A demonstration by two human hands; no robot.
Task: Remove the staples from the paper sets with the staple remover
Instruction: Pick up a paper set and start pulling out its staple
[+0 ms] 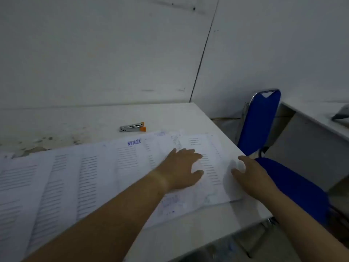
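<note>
Left hand flat on the papers, right hand loose at their edge, both holding nothing — remover lies untouched — pulling looks yet to start.

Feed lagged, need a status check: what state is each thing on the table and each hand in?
Papers: spread flat, overlapping, on the table.
Staple remover: lying untouched beyond the papers.
Left hand: pressing flat on the papers.
Right hand: at the papers' right edge; grip unclear.
</note>
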